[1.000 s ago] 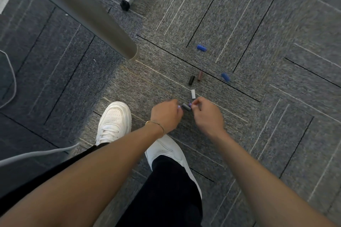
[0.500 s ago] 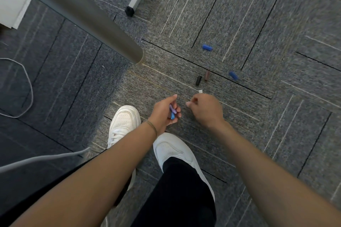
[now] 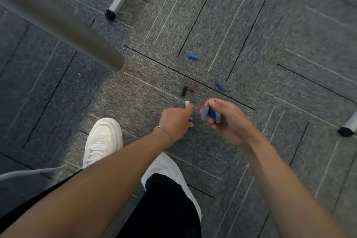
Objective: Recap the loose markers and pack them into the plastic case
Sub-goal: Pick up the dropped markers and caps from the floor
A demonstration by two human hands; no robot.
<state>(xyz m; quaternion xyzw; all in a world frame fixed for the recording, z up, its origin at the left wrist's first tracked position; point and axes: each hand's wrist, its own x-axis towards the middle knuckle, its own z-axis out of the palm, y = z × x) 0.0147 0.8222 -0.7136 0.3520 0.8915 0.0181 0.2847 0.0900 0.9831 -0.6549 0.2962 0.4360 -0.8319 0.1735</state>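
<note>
Marker caps lie scattered on the grey carpet. My right hand (image 3: 228, 120) holds several caps (image 3: 210, 115), grey and blue, in its curled fingers. My left hand (image 3: 176, 122) reaches down to a white cap (image 3: 187, 104) at its fingertips, and a purple cap (image 3: 191, 119) peeks out of its palm. Just beyond lie a black cap (image 3: 184, 91) and a brown cap (image 3: 192, 86) side by side. Two blue caps lie further out, one (image 3: 193, 57) far and one (image 3: 219, 86) to the right. No plastic case or marker bodies are in sight.
A thick grey round leg (image 3: 63, 25) slants in from the upper left. Thin metal legs with black feet stand at the top (image 3: 116, 6) and right edge (image 3: 347, 129). My white shoes (image 3: 104, 139) are below the hands. A grey cable (image 3: 29, 173) crosses at lower left.
My right hand has turned palm-up and drawn right, showing grey and blue caps in it. My left hand has turned palm-down and reached forward to the white cap.
</note>
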